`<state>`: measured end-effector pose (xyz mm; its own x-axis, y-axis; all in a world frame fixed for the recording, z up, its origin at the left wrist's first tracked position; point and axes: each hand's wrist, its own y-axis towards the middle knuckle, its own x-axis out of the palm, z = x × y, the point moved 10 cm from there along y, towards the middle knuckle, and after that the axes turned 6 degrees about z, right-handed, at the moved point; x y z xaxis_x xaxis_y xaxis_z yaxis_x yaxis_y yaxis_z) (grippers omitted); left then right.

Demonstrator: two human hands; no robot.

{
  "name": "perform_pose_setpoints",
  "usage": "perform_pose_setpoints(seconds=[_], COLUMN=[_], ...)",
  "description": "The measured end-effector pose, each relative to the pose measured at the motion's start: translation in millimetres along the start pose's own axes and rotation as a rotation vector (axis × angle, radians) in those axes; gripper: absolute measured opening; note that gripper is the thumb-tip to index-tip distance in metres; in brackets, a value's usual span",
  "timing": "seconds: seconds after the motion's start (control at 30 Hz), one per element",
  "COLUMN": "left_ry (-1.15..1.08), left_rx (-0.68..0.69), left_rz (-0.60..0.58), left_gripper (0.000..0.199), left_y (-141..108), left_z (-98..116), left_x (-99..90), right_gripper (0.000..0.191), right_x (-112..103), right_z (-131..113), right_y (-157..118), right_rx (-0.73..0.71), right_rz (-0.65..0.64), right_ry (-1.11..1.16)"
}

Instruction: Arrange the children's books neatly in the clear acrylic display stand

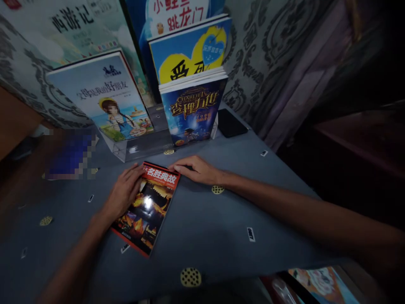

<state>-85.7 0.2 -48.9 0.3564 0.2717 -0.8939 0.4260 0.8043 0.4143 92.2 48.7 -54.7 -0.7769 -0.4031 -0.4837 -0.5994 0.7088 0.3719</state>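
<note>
A book with a red border and a dark, glossy cover [155,198] lies flat on the grey-blue tabletop [215,236], tilted a little to one side. My left hand [126,190] rests on its left edge, palm down, with the fingers stretched toward the top corner. At the book's upper right corner is my right hand [196,169], its thumb and fingers pinching the corner. The cover's title and pictures show between the hands.
Behind stand upright books in clear holders: a light blue one [104,101], a dark blue one [193,114], a yellow-blue one [190,50] and larger ones. A black flat object [232,123] lies right; a blurred blue item [71,154] left. More books [325,285] show below the table's edge.
</note>
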Motion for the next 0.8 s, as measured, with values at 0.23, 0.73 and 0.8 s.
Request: perform_pose_setpoints(seconds=[0.23, 0.73, 0.8], left_ry=[0.127, 0.484, 0.480], left_rx=[-0.014, -0.062, -0.065], left_rz=[-0.049, -0.131, -0.127], left_gripper=[0.026, 0.022, 0.023], left_y=[15, 20, 21], left_z=[60, 105, 106], left_x=[-0.2, 20.4, 20.6], right_gripper=[0.038, 0.043, 0.045], right_x=[-4, -6, -6], right_z=[-3, 2, 3], right_y=[0, 0, 0], right_rx=[0.004, 0.029, 0.038], right_rz=[0.022, 0.059, 0.062], right_ry=[0.071, 0.137, 0.144])
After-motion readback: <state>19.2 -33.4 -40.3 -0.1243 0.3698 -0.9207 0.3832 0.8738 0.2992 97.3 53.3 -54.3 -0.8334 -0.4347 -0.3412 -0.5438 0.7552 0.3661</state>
